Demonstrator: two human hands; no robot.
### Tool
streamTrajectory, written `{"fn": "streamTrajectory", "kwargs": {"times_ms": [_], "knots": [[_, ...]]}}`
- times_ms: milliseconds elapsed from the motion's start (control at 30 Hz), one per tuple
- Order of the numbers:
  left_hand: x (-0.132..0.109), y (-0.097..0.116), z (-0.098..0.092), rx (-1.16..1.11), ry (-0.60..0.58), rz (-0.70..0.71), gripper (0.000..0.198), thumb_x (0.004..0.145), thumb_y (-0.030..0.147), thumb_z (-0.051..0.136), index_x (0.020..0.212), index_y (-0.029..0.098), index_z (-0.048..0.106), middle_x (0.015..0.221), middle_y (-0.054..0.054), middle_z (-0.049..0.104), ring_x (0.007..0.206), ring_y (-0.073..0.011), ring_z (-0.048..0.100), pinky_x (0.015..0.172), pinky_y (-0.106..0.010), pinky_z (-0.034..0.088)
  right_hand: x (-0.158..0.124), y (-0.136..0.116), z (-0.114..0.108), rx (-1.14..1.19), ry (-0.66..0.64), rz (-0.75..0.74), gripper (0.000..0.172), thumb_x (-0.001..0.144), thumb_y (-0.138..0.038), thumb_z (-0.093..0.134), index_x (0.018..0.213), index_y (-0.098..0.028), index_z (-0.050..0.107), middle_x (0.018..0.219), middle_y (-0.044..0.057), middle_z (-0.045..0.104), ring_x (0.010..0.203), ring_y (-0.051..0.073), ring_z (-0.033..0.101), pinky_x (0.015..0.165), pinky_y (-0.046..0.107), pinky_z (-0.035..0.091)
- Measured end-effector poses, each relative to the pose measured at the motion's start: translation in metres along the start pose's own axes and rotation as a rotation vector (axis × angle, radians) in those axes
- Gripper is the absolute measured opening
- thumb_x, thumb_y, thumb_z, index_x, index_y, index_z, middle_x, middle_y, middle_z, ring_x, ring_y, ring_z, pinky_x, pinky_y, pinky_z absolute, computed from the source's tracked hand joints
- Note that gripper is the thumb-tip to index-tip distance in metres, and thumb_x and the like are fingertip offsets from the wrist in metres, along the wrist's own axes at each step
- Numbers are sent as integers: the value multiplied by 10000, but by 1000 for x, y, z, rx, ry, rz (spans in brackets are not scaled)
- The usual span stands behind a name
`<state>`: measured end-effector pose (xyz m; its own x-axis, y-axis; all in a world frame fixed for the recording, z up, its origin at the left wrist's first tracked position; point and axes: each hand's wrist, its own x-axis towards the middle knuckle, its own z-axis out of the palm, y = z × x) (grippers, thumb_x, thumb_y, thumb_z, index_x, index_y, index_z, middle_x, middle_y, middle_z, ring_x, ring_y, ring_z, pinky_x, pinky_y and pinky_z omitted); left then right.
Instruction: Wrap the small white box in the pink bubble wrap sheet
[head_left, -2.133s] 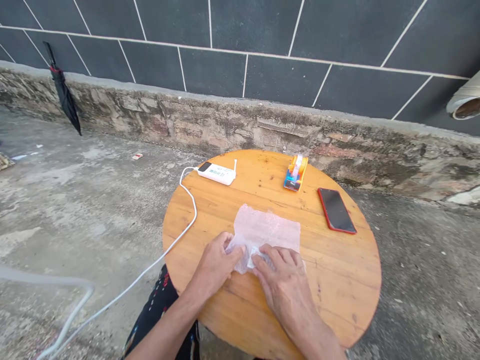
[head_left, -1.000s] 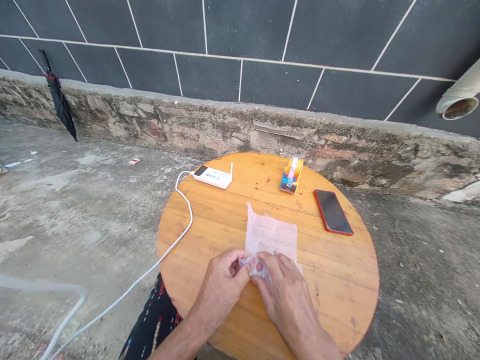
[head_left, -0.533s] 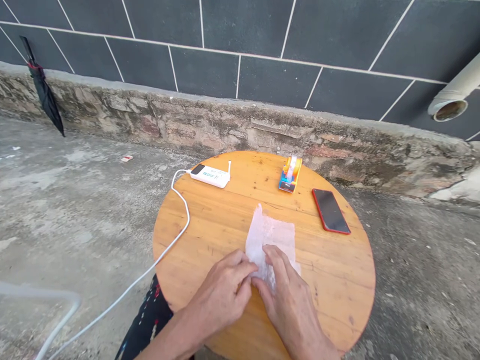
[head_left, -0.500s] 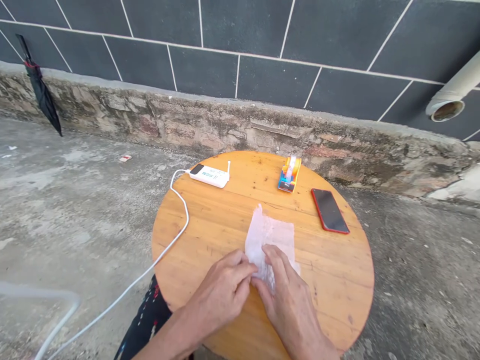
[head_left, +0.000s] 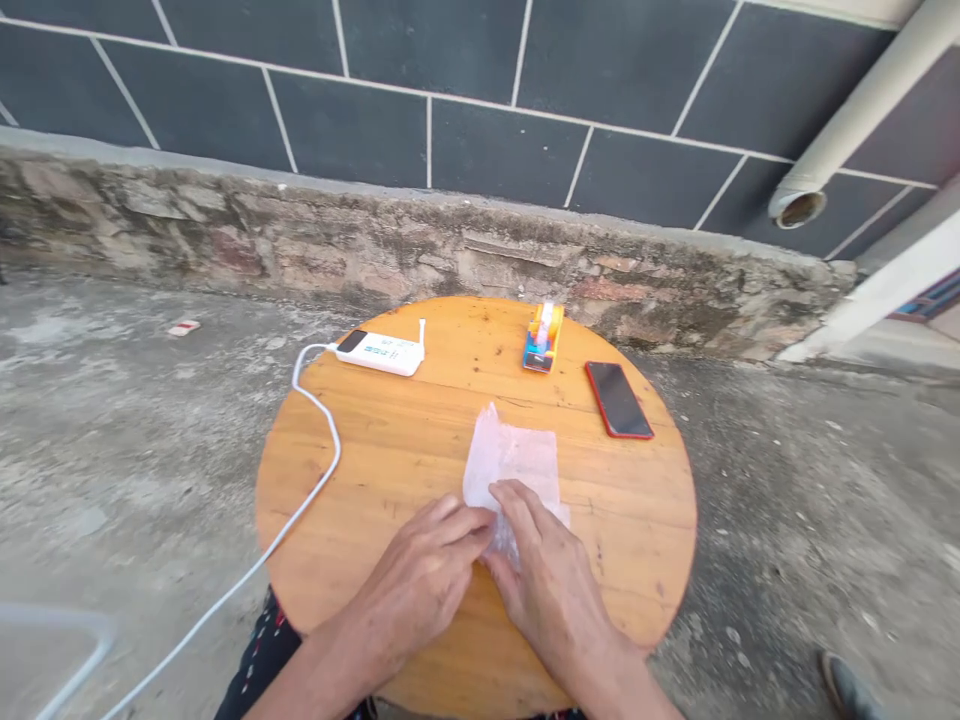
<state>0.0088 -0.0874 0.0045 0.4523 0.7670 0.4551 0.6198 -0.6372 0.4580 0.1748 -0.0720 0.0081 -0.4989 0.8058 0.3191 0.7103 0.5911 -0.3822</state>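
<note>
A crumpled, see-through pinkish-white piece of bubble wrap lies on the round wooden table, its far edge uneven. My left hand is closed, with thumb and fingertips pinching the near left edge of the wrap. Curved over the near part, my right hand is closed on it too, thumb at the near edge and fingers on top. The fingertips of both hands nearly meet there and hide part of the wrap. Whether anything lies inside the fold, I cannot tell.
At the table's far side stand a yellow and blue tape dispenser and a white portable router with a white cable. A red-edged phone lies at the right. Beyond are a stone-based wall and a pipe. A shoe shows lower right.
My view has turned to the right, so the table appears further left and the umbrella has left the frame. Both hands stay on the wrap, with the right fingers slightly closer to the left.
</note>
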Motion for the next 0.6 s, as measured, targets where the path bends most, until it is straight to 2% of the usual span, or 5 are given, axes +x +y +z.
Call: {"fn": "streamTrajectory", "kwargs": {"times_ms": [167, 233, 300, 433, 600], "knots": [[-1, -3, 4, -42, 25, 25, 303, 835, -15, 420, 994, 137, 629, 1031, -72, 648, 864, -196, 527, 768, -325, 499, -11, 17, -35, 107, 85, 68, 441, 825, -213, 576, 1255, -232, 481, 1335, 111, 499, 1233, 266, 488, 1003, 446, 450], [-1, -2, 4, -57, 34, 19, 312, 832, -25, 414, 997, 135, 625, 1034, -71, 647, 862, -195, 526, 763, -327, 498, -28, 33, -50, 136, 144, 247, 317, 864, -315, 547, 1169, -232, 524, 1187, 110, 597, 1092, 259, 587, 913, 431, 502], [-2, -2, 4, -73, 46, 4, 315, 836, -26, 406, 1005, 132, 620, 1038, -74, 642, 868, -195, 523, 761, -330, 493, -47, 47, -57, 257, 23, 462, 299, 878, -402, 521, 1116, -223, 528, 966, 84, 663, 831, 216, 662, 731, 359, 553], [-2, 0, 3, -119, 5, -26, 297, 835, -17, 415, 991, 135, 618, 1022, -71, 634, 865, -193, 513, 764, -331, 485, -72, 55, -40, 588, -42, 768, 419, 833, -515, 552, 1123, -219, 489, 935, 64, 652, 648, 156, 648, 535, 258, 514], [-5, -3, 4, -123, 22, -27, 320, 806, -29, 418, 991, 143, 615, 1038, -73, 630, 879, -204, 507, 776, -355, 478, -54, 37, -19, 931, -112, 840, 562, 787, -550, 606, 1199, -210, 432, 814, 25, 641, 587, 134, 635, 427, 191, 465]]}}
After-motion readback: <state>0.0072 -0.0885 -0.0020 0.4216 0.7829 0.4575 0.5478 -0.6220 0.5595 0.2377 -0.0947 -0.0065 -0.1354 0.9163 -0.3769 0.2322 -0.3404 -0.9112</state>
